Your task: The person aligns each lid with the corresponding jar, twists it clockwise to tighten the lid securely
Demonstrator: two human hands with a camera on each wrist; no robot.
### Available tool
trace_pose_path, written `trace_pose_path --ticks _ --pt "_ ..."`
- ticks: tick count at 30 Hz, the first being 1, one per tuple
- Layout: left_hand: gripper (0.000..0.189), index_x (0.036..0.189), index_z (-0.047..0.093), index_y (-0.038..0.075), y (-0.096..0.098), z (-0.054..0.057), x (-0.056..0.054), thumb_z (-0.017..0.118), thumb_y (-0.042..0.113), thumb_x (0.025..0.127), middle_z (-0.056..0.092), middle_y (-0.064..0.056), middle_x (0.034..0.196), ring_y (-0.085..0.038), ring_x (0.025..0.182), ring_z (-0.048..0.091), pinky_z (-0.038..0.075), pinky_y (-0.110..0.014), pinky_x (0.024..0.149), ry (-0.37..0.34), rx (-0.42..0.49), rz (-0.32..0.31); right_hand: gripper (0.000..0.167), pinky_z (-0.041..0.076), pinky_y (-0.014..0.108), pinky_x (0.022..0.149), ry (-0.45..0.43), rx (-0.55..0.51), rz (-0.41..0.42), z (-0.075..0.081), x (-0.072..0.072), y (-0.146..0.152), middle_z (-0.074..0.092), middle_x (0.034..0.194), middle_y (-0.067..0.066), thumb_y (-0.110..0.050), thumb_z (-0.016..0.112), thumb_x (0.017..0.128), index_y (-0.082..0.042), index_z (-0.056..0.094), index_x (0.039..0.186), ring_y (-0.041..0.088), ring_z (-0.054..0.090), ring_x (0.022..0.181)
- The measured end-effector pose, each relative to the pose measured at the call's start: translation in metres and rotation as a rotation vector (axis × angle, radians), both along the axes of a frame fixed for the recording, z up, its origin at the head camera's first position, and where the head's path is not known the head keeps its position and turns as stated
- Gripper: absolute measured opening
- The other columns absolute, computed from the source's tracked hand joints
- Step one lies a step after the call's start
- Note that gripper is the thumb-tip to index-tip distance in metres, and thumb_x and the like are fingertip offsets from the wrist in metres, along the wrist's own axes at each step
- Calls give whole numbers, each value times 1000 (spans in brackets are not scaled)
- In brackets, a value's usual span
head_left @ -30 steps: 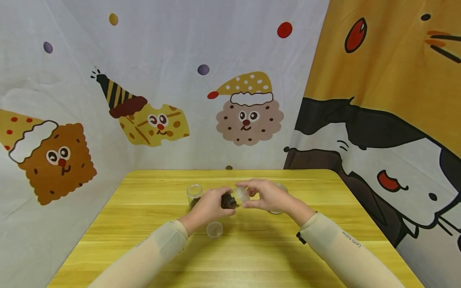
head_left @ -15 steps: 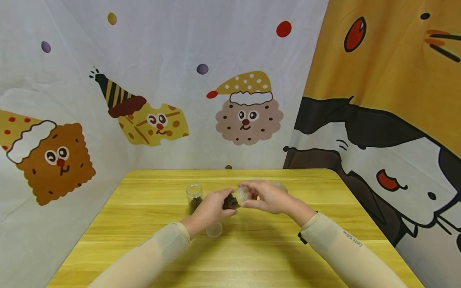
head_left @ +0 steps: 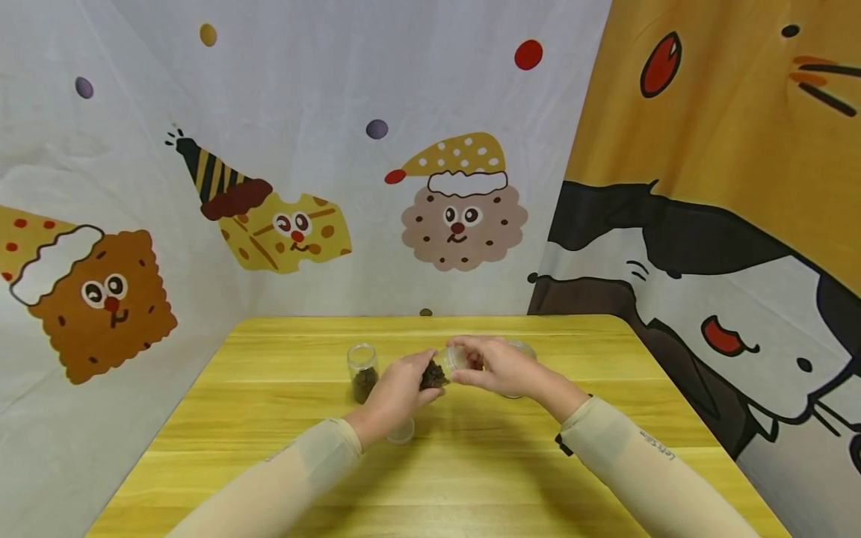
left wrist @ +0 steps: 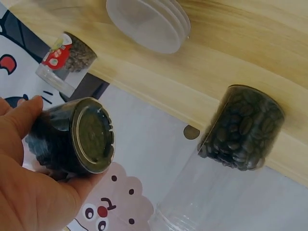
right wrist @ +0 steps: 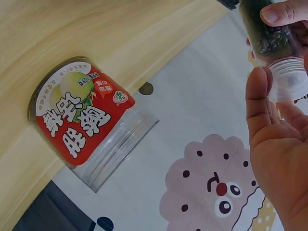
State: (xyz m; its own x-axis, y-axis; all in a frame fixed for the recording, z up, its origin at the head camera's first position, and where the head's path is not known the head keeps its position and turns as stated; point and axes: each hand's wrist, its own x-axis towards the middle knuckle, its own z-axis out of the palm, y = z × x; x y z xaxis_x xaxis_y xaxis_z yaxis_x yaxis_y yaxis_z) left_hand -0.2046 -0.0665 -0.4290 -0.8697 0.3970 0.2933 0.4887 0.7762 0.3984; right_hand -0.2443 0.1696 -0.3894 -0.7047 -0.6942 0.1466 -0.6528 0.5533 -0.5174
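Two hands meet above the desk point(head_left: 484, 478): the left hand point(head_left: 395, 392) has its grip wrapped round a tilted jar point(left wrist: 72, 137) of dark bits point(head_left: 433, 376), while the right hand point(head_left: 501, 366) pinches a clear lid point(right wrist: 290, 79) at that jar's mouth. A second jar point(head_left: 364, 378) stands just beside the left hand, a loose lid point(head_left: 402, 431) lies near it, and a red-labelled jar point(right wrist: 79, 113) stands behind the right hand.

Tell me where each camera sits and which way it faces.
Head: worn on the head, looks forward and down at the table; left hand, right hand and sleeves show.
Left wrist: on that wrist, looks at the held jar and bean jar; left hand shows.
Right wrist: on that wrist, looks at the cap and held jar; right hand and part of the left hand show.
Wrist views share the held jar and labelled jar.
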Motion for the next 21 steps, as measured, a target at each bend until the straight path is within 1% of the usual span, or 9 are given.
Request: trace_pose_path --ticks 5,10,13,17,21 --pt "69 149 58 1 2 -2 1 86 31 93 71 -17 139 -33 121 73 63 -43 98 6 20 21 57 55 25 65 12 -3 -25 -1 1 -3 67 88 -7 -42 73 103 -16 59 151 6 59 72" --pt "64 144 61 5 3 -5 0 88 29 91 75 -14 128 -29 111 77 65 -42 89 -31 102 47 58 56 24 65 45 -21 -50 -3 1 -6 67 89 -7 -43 75 101 -18 59 151 4 59 71" --pt "62 139 64 8 3 -6 -1 90 33 88 77 -11 120 -28 105 76 65 -43 85 -20 106 76 64 56 24 66 66 -32 -59 -3 3 -8 68 91 -7 -45 76 100 -17 56 155 4 60 73" --pt "63 135 67 9 3 -7 -2 91 40 86 77 -8 117 -27 105 74 64 -46 86 -16 111 114 73 57 25 72 73 -40 -70 0 4 -9 70 97 -5 -48 77 98 -14 52 159 6 62 80" --pt "63 136 66 8 2 -6 -2 91 37 86 77 -9 118 -28 108 74 63 -49 91 -79 181 120 74 57 26 74 104 -44 -68 2 5 -10 72 103 -3 -47 77 98 -12 52 158 6 63 85"
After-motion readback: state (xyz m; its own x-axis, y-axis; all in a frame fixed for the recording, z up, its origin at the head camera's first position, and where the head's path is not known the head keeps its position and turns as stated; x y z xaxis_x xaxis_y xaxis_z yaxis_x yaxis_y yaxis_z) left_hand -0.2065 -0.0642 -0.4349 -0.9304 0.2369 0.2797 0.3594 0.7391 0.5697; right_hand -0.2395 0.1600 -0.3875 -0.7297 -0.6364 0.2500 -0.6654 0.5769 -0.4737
